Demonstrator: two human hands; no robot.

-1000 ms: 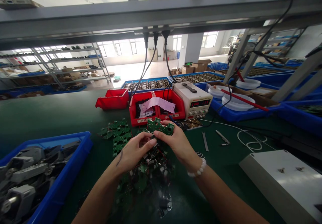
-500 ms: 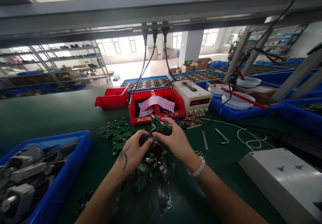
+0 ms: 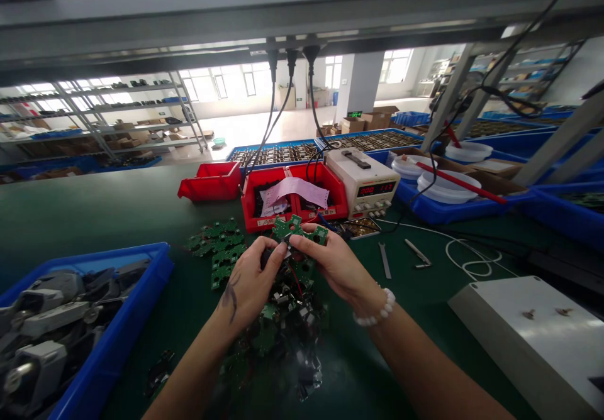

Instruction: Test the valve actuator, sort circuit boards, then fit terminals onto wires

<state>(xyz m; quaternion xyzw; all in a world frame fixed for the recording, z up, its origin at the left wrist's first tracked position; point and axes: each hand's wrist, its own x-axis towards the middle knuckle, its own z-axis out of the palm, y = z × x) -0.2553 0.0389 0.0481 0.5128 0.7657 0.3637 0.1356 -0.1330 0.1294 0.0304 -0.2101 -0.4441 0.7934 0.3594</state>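
A green circuit board (image 3: 287,226) is tilted up above the bench, gripped between the thumb and fingers of my right hand (image 3: 337,263). My left hand (image 3: 255,275) is closed in a pinch at the board's near edge, around a small black part (image 3: 267,256) mostly covered by the fingers. Both thumbs almost meet there. Below lies a heap of loose boards and components (image 3: 287,319). More green boards (image 3: 226,258) are spread left of my hands.
Two joined red bins (image 3: 264,224) with pink paper stand behind, beside a power supply (image 3: 372,187). At left is a blue crate (image 3: 160,266) of grey housings. A wrench (image 3: 385,261), a pen-like tool (image 3: 418,253) and a metal box (image 3: 533,338) occupy the right side.
The circuit board has turned so its flat green face shows more. My left hand has shifted slightly, and the black part now shows between its fingers.
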